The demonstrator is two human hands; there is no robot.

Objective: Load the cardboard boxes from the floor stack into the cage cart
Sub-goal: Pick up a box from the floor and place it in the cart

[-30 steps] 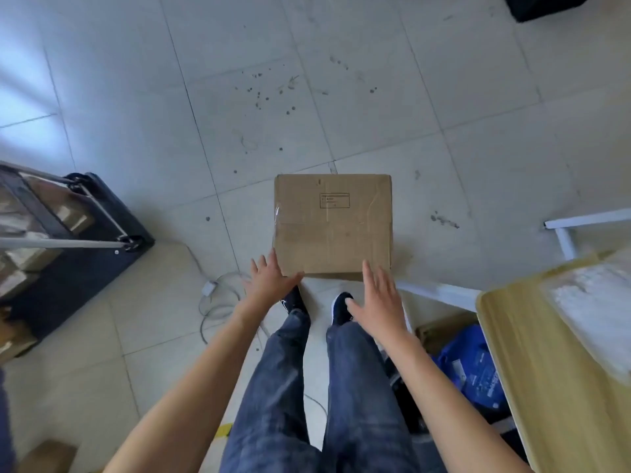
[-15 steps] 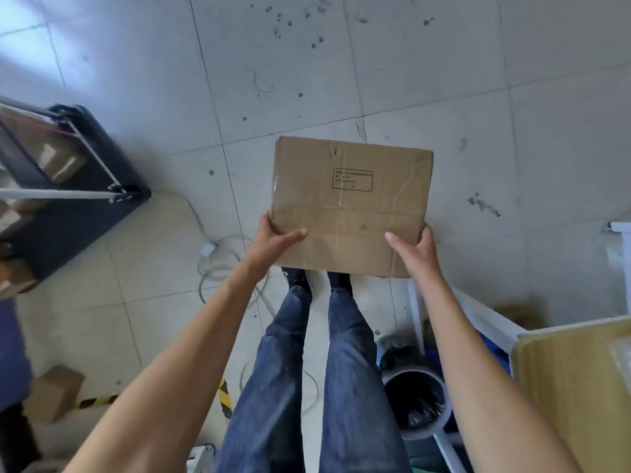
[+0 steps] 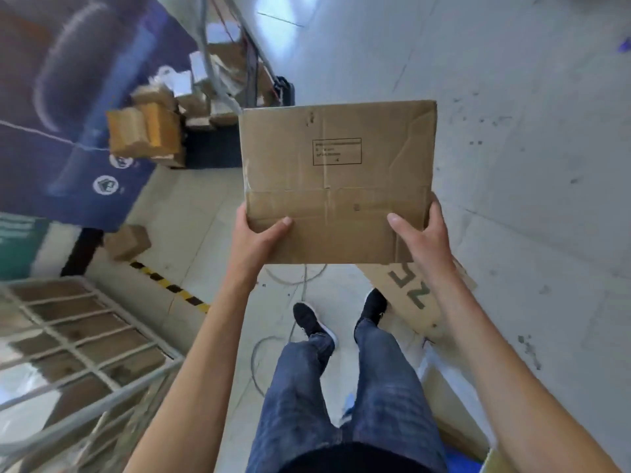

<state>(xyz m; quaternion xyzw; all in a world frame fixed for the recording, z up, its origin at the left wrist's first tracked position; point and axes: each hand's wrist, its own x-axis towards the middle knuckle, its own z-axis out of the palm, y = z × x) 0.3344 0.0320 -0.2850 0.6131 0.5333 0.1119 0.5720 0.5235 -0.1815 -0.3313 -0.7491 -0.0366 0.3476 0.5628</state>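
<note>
Lifted off the grey tiled floor (image 3: 512, 97), creased brown cardboard box (image 3: 338, 179) is now airborne, left hand (image 3: 254, 238) and right hand (image 3: 426, 240) each with a grip on a near corner; blurred white wire-mesh cage cart (image 3: 85, 336), probably the target, lower left.

Stamp (image 3: 337, 151) on cardboard box (image 3: 355, 230) illegible
</note>
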